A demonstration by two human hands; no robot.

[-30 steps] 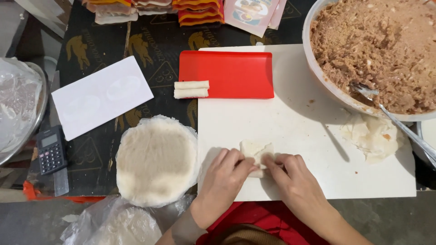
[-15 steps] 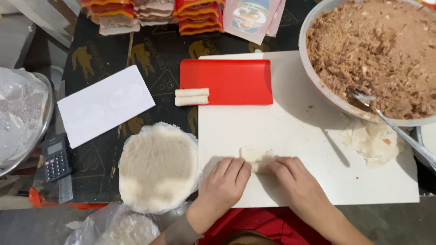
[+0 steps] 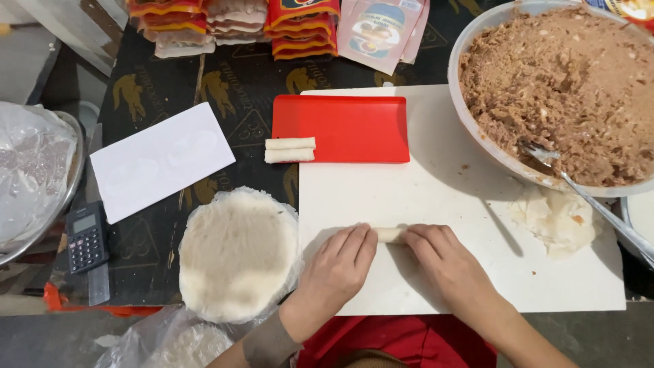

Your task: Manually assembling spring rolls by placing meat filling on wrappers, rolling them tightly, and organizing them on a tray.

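Item: one pale roll, thin wrapper around filling, lying on the white board at the near middle of the bench, mostly hidden, only a short smooth stretch showing between the hands. Left hand and right hand press curled fingers down on its two ends, grasping it. Risk, as judged: heavy pressure could split the wrapper or squeeze filling out; uneven rolling could leave it loose.

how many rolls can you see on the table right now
3. Two finished rolls lie side by side at the red tray's left edge; a third roll sits under both hands, mostly hidden.
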